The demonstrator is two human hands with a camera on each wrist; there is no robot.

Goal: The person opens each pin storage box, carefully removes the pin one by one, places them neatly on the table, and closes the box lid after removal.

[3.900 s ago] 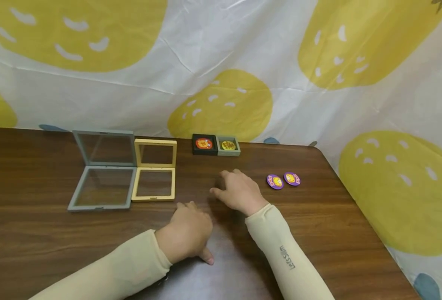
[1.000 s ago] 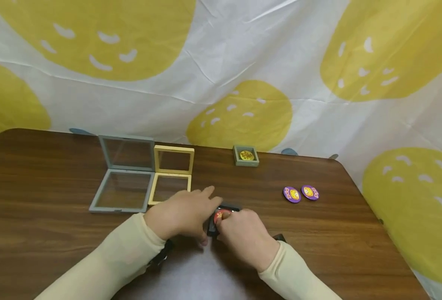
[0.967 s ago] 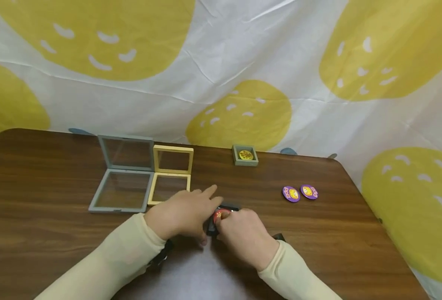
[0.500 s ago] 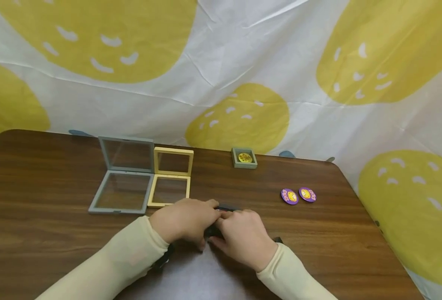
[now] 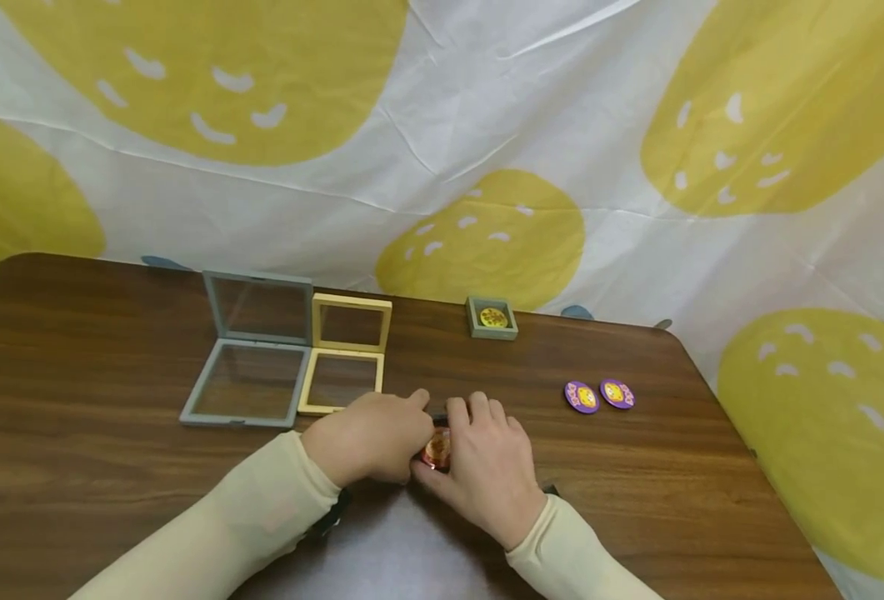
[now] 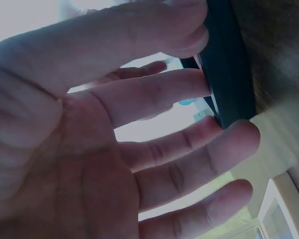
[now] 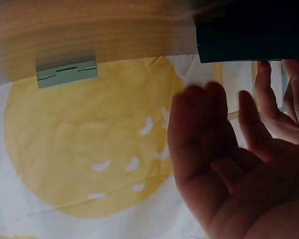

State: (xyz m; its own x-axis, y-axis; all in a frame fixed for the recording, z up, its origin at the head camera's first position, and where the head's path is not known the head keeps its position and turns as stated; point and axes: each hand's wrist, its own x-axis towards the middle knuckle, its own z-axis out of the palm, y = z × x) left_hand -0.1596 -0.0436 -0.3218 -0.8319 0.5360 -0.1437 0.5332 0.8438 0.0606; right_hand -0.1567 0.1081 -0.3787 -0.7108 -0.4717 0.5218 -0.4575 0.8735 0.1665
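A small black display frame (image 5: 439,419) lies on the table in front of me, with a shiny red round badge (image 5: 437,448) inside it. My left hand (image 5: 370,437) pinches its left side; in the left wrist view the thumb and index finger meet the dark edge (image 6: 229,64), the other fingers stretched out. The right hand (image 5: 486,467) arches loosely over the right side, fingers spread and relaxed, thumb near the front corner. In the right wrist view its fingers (image 7: 194,134) curve beside the frame's black side (image 7: 249,47) and look apart from it. Both hands hide much of the frame.
To the left stand a grey hinged clear-window frame (image 5: 301,392) and a smaller yellow one (image 5: 379,371), both opened upright. A grey-green box (image 5: 492,334) with a yellow badge sits at the back edge. Two purple badges (image 5: 581,397) lie at right on the wooden table (image 5: 674,483).
The black frame has come from the back edge to my hands. The right hand, bent over the badge earlier, has lifted and spread its fingers, uncovering the red badge; the left hand stays at the frame.
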